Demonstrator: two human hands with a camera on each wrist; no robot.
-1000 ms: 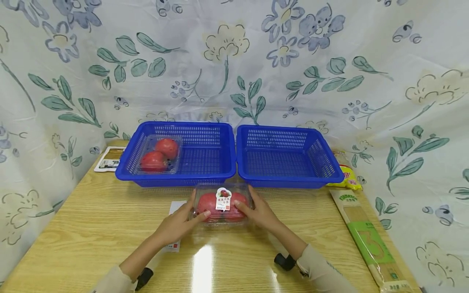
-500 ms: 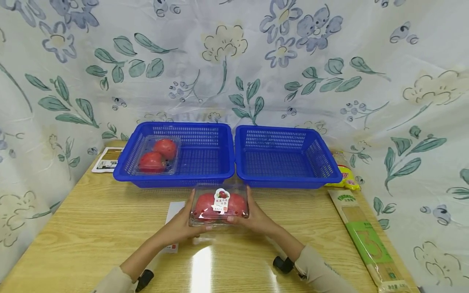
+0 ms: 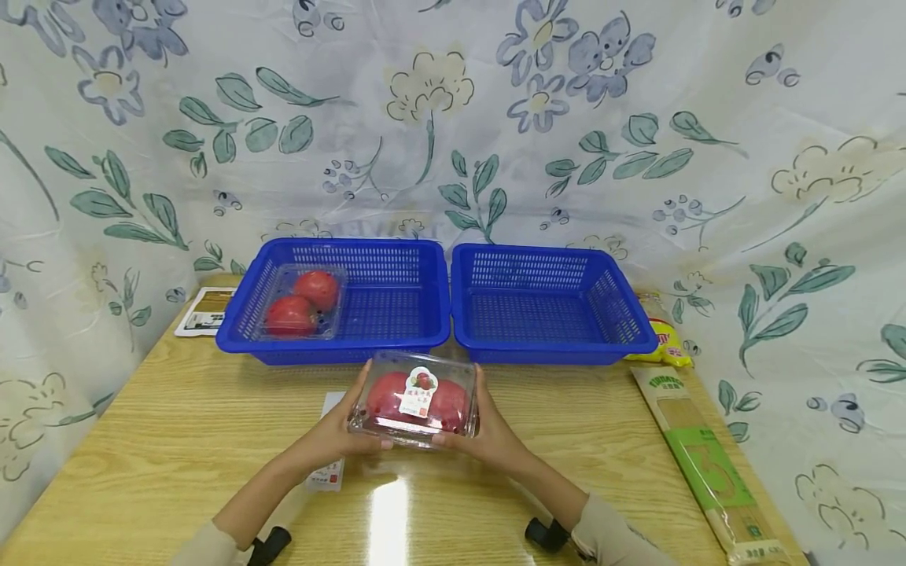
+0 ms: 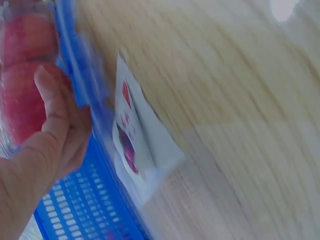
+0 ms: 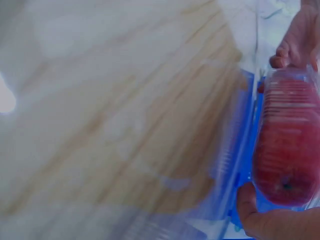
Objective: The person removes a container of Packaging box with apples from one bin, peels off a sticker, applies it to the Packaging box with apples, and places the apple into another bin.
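Note:
Both hands hold a clear plastic box of red fruit [image 3: 415, 401], with a white fruit sticker on its lid. My left hand [image 3: 333, 428] grips the left end, thumb along the near edge. The right hand [image 3: 493, 436] grips the opposite end the same way. The box tilts, its lid turned toward the head camera. In the left wrist view, the left hand [image 4: 47, 135] overlaps the red fruit; the right wrist view has the right thumb [image 5: 246, 200] at the box's near side. The fingers behind the box are partly hidden.
Beyond the hands stand two blue baskets; the left basket [image 3: 385, 344] contains another clear box of red fruit [image 3: 304, 303]. The right basket [image 3: 555, 346] stands beside it. A printed paper card [image 3: 327, 475] lies near the left wrist. Noodles [image 3: 708, 464] and a yellow packet [image 3: 668, 342] lie right.
Both hands have brought the box slightly left and toward the person, tipping its lid to face the camera more. The thumbs have shifted from over the lid to the near edge.

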